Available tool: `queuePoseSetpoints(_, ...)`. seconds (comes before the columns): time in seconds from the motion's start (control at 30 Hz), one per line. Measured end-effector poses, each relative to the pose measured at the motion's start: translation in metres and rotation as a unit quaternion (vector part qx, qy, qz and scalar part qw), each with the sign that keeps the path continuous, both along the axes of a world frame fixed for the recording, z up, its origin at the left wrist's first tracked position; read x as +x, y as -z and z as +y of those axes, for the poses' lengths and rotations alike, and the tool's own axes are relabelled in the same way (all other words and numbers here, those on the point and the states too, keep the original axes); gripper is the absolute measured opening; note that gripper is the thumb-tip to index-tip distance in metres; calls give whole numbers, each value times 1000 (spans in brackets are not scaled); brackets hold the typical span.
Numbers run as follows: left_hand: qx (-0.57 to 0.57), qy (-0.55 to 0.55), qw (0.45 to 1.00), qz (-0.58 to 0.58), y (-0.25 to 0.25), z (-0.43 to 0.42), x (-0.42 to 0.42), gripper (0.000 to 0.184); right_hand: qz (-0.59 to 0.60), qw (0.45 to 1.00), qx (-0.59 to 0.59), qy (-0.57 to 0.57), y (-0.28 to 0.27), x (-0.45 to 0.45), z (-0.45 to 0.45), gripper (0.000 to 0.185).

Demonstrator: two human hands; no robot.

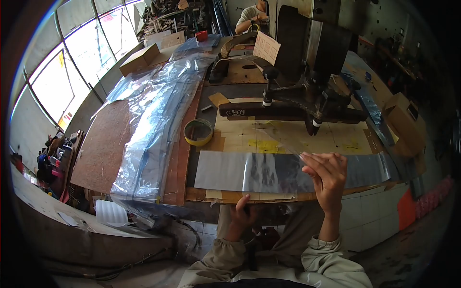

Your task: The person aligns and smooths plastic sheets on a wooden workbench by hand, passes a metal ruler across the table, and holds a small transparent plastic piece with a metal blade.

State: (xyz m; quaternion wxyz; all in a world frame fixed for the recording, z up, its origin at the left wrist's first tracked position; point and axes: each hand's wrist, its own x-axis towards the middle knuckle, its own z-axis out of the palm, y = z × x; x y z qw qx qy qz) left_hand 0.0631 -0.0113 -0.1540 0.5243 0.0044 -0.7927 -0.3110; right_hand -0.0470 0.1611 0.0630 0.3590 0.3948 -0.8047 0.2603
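A long silvery-grey strip (pixel 218 170) lies crosswise along the front of the worktable, with shiny and dark patches on it. Over its right half, my right hand (pixel 327 177) is raised with thumb and fingers pinched on a thin clear film (pixel 286 139). That film slants up and to the left from my fingertips. Down at the table's front edge is my left hand (pixel 242 216). Its thumb points up against the near edge of the strip, and its other fingers are curled and partly hidden below.
A press-like machine with a dark bar (pixel 293 112) overhangs the wooden board (pixel 230 132). A yellow tape roll (pixel 198 132) sits left of it. Clear plastic sheets (pixel 158 115) cover the left side. Cardboard boxes (pixel 404 124) stand at right. Another person (pixel 252 19) is at the back.
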Motion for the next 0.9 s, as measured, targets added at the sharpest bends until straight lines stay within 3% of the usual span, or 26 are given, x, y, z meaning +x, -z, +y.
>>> queuePoseSetpoints(0.3,1,-1,1000,14,2,0,-1,42,-45,998,-53,-15,-19,-7,12,22)
queuePoseSetpoints(0.4,-19,-9,1000,7,-4,0,0,42,-42,999,0,-17,-34,6,28,23)
queuePoseSetpoints(0.53,112,54,991,-46,-39,14,19,37,-81,985,111,-104,-29,42,41,27)
queuePoseSetpoints(0.6,227,103,963,-98,-41,26,44,53,-134,966,157,-158,-22,65,46,29)
queuePoseSetpoints(0.7,367,292,869,-158,-36,25,50,61,-194,939,186,-214,-12,92,49,30)
queuePoseSetpoints(0.77,431,322,812,-227,-54,26,42,85,-233,920,190,-253,2,100,60,29)
queuePoseSetpoints(0.83,454,341,771,-290,-98,18,37,86,-261,912,174,-263,13,98,61,28)
queuePoseSetpoints(0.87,444,371,764,-285,-98,14,32,69,-270,915,158,-254,18,92,58,28)
queuePoseSetpoints(0.9,406,331,794,-307,-97,16,29,59,-278,918,142,-244,20,86,54,27)
